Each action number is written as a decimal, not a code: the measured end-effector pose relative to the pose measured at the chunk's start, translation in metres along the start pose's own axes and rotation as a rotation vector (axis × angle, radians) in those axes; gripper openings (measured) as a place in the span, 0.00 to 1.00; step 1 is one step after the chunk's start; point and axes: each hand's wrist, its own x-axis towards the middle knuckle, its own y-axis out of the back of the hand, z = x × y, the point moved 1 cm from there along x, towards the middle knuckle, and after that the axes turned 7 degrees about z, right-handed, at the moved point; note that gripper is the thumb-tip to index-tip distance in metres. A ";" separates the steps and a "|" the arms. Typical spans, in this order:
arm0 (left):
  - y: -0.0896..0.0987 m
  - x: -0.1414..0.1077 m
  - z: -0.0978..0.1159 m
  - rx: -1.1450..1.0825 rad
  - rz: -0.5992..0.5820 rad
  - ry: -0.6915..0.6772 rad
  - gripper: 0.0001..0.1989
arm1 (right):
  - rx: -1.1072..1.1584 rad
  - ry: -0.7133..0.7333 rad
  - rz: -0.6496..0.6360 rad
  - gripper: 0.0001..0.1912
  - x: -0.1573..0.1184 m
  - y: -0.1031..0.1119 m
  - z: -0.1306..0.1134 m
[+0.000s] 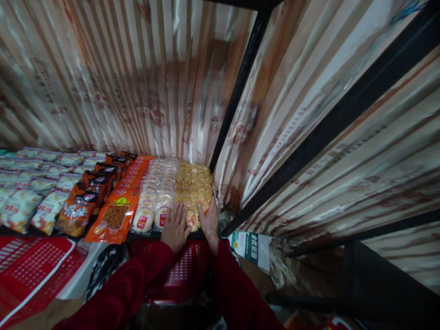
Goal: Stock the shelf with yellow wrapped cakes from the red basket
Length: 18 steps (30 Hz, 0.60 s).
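Observation:
My left hand (174,228) lies with its fingers stretched out over the front of the small yellow packets (193,181), close to the rows of round white packaged cakes (164,183). On the other side, my right hand (209,221) rests along the right edge of the yellow packets, fingers extended. Both hands touch the front of these rows, and neither grips anything that I can see. Left of the white cakes lies a row of flat orange snack packs (118,213). Dark red sleeves cover both arms.
Brown and orange snack bags (76,213) and white snack bags (19,208) fill the shelf further left. Red baskets (37,275) stand below. A black post (237,96) rises at the shelf's right end, before pleated sheeting (165,82). A green and white package (252,250) lies lower right.

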 end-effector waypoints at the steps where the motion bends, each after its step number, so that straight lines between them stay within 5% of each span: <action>1: 0.001 0.001 0.000 -0.006 -0.004 -0.002 0.33 | 0.008 0.005 0.008 0.39 0.000 0.000 0.000; 9: 0.009 -0.003 0.009 -0.060 0.005 -0.073 0.29 | 0.113 -0.025 0.082 0.34 -0.002 0.002 0.006; 18: -0.006 -0.006 0.014 -0.120 -0.025 -0.197 0.28 | 0.157 -0.101 0.076 0.31 -0.002 -0.002 0.011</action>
